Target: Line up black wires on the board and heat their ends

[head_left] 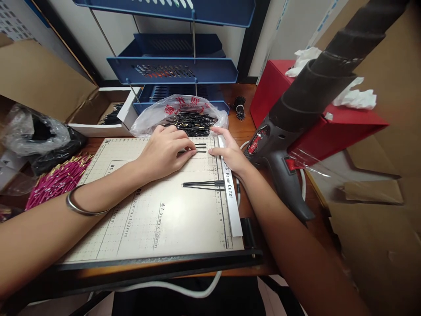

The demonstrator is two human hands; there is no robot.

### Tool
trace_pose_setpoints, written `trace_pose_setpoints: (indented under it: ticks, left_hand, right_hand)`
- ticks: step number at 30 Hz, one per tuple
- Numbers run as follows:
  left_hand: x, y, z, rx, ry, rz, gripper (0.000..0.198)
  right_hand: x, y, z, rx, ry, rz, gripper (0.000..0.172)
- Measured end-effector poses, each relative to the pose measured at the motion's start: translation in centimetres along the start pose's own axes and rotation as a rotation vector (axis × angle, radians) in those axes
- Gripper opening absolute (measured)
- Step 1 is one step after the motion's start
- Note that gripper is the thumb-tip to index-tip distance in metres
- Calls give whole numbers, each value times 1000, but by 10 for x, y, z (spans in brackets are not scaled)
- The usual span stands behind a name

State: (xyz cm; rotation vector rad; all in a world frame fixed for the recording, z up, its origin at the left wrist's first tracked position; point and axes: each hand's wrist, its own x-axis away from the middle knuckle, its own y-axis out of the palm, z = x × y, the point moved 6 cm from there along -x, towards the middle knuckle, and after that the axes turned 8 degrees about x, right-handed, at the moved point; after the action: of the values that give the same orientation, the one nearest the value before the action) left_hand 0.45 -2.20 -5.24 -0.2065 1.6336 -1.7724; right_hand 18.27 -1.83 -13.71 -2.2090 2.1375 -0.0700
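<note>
A cream paper cutter board (154, 219) lies in front of me. My left hand (164, 151) rests curled on its far part, fingertips pressing a few thin black tubes (200, 148) against the board. My right hand (230, 151) lies over the white blade rail (232, 197), fingers stretched flat beside those tubes' right ends. A second small bundle of black tubes (204, 184) lies loose on the board nearer me, touching the rail. A silver bangle (80, 206) circles my left wrist.
A clear bag of black tubes (184, 116) sits behind the board. Pink wires (55, 180) lie at left beside black bags (39, 136). A heat gun (289, 145) stands at right before a red box (315, 114). Blue trays (174, 68) stack behind.
</note>
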Motion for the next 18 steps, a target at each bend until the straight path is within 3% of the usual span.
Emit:
trace_pose_setpoints:
  ticks: [18]
  left_hand:
    - [-1,0,0,-36,5,-1,27]
  right_hand:
    - [-2,-1,-1,20,-19,4,73]
